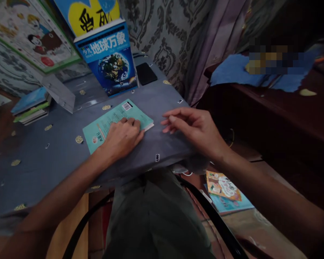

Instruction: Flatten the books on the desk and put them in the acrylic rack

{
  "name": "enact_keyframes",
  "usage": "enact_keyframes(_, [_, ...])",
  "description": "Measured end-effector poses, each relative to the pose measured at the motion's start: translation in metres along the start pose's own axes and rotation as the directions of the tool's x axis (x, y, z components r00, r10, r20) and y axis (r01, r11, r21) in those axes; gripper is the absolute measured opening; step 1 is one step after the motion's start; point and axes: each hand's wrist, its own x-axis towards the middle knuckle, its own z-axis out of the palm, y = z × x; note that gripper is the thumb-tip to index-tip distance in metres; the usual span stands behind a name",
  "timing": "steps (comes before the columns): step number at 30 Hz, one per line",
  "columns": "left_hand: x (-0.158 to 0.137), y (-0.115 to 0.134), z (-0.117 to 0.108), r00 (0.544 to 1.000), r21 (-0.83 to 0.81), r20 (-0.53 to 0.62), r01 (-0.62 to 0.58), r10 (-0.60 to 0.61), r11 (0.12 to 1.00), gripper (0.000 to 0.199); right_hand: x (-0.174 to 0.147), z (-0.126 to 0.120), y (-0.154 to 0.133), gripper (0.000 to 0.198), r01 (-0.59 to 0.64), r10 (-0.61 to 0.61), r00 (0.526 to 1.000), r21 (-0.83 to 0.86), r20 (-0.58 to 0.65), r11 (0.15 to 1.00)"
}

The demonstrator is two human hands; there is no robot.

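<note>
A teal paperback book lies flat on the grey tablecloth, its barcode side up. My left hand rests on the book with bent fingers, the thumb at its near right edge. Part of the cover is hidden under that hand. To the right of the book, my right hand hovers near the table edge, fingers loosely stretched and holding nothing. It does not touch the book.
Behind the teal book stands a blue book with an Earth picture, beside a dark flat object. Several stacked books lie at left. A picture board leans behind them. More books lie low at right, past a chair arm.
</note>
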Motion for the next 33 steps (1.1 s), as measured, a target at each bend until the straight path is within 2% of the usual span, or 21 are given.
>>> enact_keyframes(3, [0.001, -0.002, -0.002, 1.0, -0.011, 0.001, 0.02, -0.02, 1.0, 0.037, 0.007, -0.003, 0.007, 0.017, -0.008, 0.008, 1.0, 0.036, -0.009, 0.999])
enact_keyframes(6, [0.003, -0.006, -0.005, 0.999, -0.038, -0.01, 0.03, -0.031, 0.999, 0.036, 0.012, -0.001, 0.01, 0.022, 0.038, -0.038, 0.999, 0.012, -0.002, 0.999])
enact_keyframes(10, [0.007, -0.012, -0.012, 1.0, -0.077, 0.005, 0.005, -0.005, 0.997, 0.038, 0.021, 0.005, 0.001, 0.024, 0.165, -0.164, 0.986, -0.103, 0.018, 0.981])
enact_keyframes(14, [0.007, -0.011, -0.011, 1.0, -0.079, -0.014, -0.002, 0.001, 0.997, 0.038, 0.028, 0.012, -0.007, 0.028, 0.28, -0.272, 0.96, -0.271, 0.067, 0.921])
enact_keyframes(16, [0.005, -0.007, -0.006, 1.0, -0.066, -0.029, 0.005, -0.007, 0.998, 0.036, 0.027, 0.016, -0.003, 0.03, 0.337, -0.315, 0.942, -0.373, 0.119, 0.865])
enact_keyframes(18, [0.002, -0.002, 0.001, 0.999, -0.054, -0.048, 0.002, -0.004, 0.999, 0.033, 0.025, 0.018, 0.007, 0.03, 0.399, -0.343, 0.917, -0.499, 0.205, 0.769])
enact_keyframes(22, [-0.005, -0.005, 0.011, 0.994, -0.092, -0.096, -0.052, 0.043, 0.994, 0.03, 0.02, 0.02, 0.027, 0.025, 0.48, -0.312, 0.877, -0.661, 0.365, 0.577])
enact_keyframes(24, [-0.007, -0.02, 0.015, 0.989, -0.176, -0.127, -0.097, 0.075, 0.98, 0.032, 0.019, 0.019, 0.031, 0.023, 0.492, -0.3, 0.871, -0.68, 0.389, 0.544])
enact_keyframes(26, [-0.009, -0.045, 0.02, 0.987, -0.264, -0.15, -0.092, 0.053, 0.96, 0.034, 0.019, 0.02, 0.03, 0.023, 0.504, -0.304, 0.864, -0.683, 0.402, 0.529])
enact_keyframes(30, [-0.02, -0.101, 0.036, 0.981, -0.333, -0.106, 0.12, -0.164, 0.935, 0.038, 0.023, 0.025, 0.021, 0.022, 0.543, -0.305, 0.84, -0.72, 0.45, 0.433])
enact_keyframes(33, [-0.031, -0.125, 0.051, 0.959, -0.376, -0.068, 0.23, -0.274, 0.898, 0.044, 0.023, 0.04, 0.016, 0.024, 0.578, -0.292, 0.815, -0.735, 0.5, 0.355])
